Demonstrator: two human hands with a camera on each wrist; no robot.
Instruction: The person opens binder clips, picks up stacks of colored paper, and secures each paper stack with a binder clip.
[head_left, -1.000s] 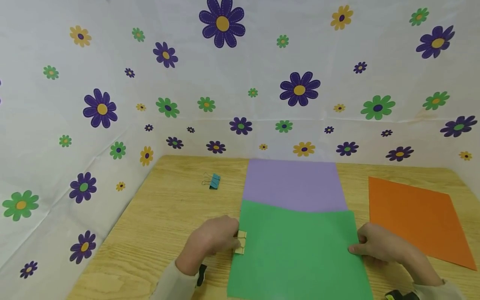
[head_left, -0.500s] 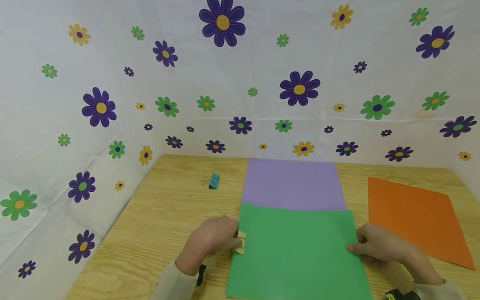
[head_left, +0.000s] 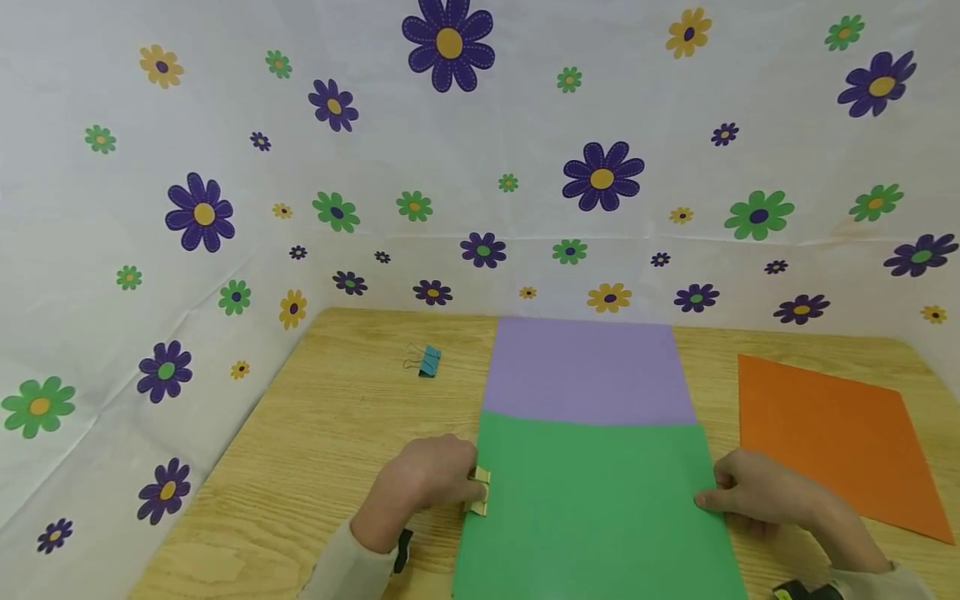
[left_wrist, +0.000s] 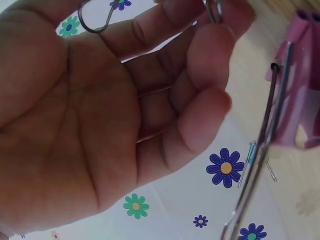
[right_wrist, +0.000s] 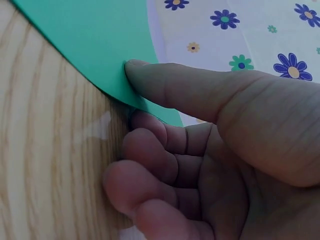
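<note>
A green sheet lies in front of the person. At its left edge, my left hand holds a yellow binder clip by its wire handles, the clip's body overlapping the sheet's edge in the head view. Curled fingers and bits of wire show in the left wrist view, where the clip's body is out of sight. My right hand pinches the sheet's right edge, thumb on top and forefinger beneath, as the right wrist view shows. A pink binder clip appears close by the left hand in the left wrist view.
Beyond the green sheet lies a purple sheet, partly covered by it. An orange sheet is at the right. A teal binder clip sits at the back left of the wooden table, before a flowered cloth.
The green sheet's far edge has dropped slightly toward the person and lies straighter. The yellow binder clip has shifted slightly nearer and tilted; both hands stay almost in place.
</note>
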